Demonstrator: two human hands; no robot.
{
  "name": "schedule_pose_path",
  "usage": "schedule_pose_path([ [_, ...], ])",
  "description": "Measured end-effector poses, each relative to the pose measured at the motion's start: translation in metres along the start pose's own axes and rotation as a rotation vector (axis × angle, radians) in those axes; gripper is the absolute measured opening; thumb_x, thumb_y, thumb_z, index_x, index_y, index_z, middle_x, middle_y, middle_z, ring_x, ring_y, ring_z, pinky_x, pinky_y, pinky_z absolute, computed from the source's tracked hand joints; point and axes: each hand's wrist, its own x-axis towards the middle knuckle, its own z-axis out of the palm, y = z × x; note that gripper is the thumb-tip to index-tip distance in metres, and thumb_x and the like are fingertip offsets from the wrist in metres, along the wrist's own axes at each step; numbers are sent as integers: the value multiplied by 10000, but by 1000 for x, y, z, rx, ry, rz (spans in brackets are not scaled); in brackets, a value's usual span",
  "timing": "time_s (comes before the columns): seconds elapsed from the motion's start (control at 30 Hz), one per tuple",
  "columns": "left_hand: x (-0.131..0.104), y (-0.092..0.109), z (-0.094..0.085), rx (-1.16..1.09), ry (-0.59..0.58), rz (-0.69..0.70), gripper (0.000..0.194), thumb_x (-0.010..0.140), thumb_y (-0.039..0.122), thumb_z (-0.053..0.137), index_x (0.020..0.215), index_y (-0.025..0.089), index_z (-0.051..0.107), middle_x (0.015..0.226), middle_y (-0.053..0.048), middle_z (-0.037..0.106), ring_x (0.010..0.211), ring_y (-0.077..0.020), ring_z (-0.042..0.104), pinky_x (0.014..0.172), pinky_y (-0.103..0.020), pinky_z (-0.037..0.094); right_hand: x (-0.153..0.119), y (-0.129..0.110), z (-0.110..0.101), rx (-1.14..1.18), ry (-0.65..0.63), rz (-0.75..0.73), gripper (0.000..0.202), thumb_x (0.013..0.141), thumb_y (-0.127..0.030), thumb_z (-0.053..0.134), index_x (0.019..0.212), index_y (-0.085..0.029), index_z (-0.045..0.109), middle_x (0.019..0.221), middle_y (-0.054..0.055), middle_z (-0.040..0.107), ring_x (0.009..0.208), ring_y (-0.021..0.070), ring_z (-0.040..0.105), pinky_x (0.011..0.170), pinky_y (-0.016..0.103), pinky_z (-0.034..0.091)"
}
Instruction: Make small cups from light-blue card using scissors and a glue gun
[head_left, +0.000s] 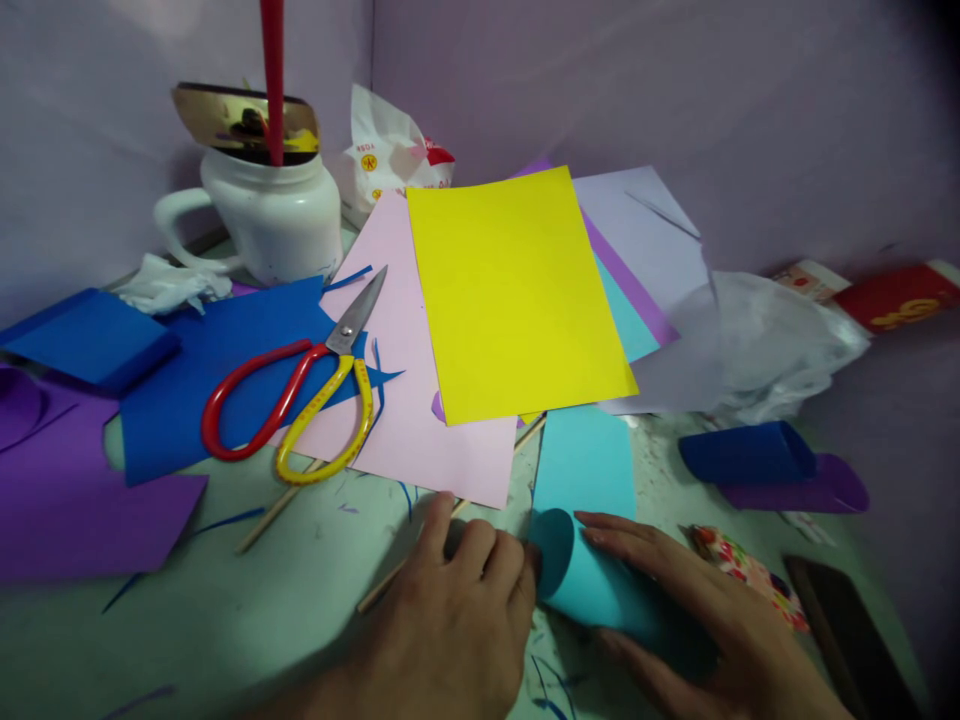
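Observation:
A light-blue sheet of paper lies on the table, its near end curled into a loose roll. My right hand grips this roll from the right, fingers over the top and thumb on the near side. At the roll's left end is my left hand, fingers bent and closed against the paper edge, index finger reaching forward. My left thumb is mostly hidden. Under and beside the left hand runs a thin wooden stick. Scissors with one red and one yellow handle lie further left, blades partly apart.
Yellow paper covers pink paper and other sheets. Blue and purple paper lie left, near a white mug. Blue and purple rolls, a plastic bag and a dark phone-like slab are right.

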Motion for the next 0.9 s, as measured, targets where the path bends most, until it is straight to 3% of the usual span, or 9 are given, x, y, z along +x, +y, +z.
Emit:
schedule_pose_path([
  [0.23,1,-1,-1,29,-20,10,299,884,288,400,1047,184,628,748,-32,605,729,-202,459,863,-457,262,-12,8,10,42,33,94,587,794,-355,625,1328,-316,384,1261,71,591,1120,261,593,888,408,553],
  [0.47,0,-2,-2,24,-79,17,305,877,296,410,1069,177,615,770,-44,615,739,-205,469,868,-477,271,-10,8,14,20,7,86,601,804,-354,614,1345,-344,354,1247,38,607,1104,228,606,884,367,557],
  [0.73,0,-1,-1,47,-48,23,329,877,282,394,1110,158,591,802,-39,621,760,-211,459,871,-468,229,-12,-2,17,4,121,98,545,840,-317,556,1347,-276,361,1300,77,561,1156,221,571,921,349,538],
  [0.9,1,-1,-1,49,-37,21,328,876,293,414,1110,153,596,770,-31,613,737,-205,450,877,-460,208,-7,-3,12,-44,32,47,575,845,-326,551,1375,-270,335,1336,76,530,1201,227,533,940,370,524],
])
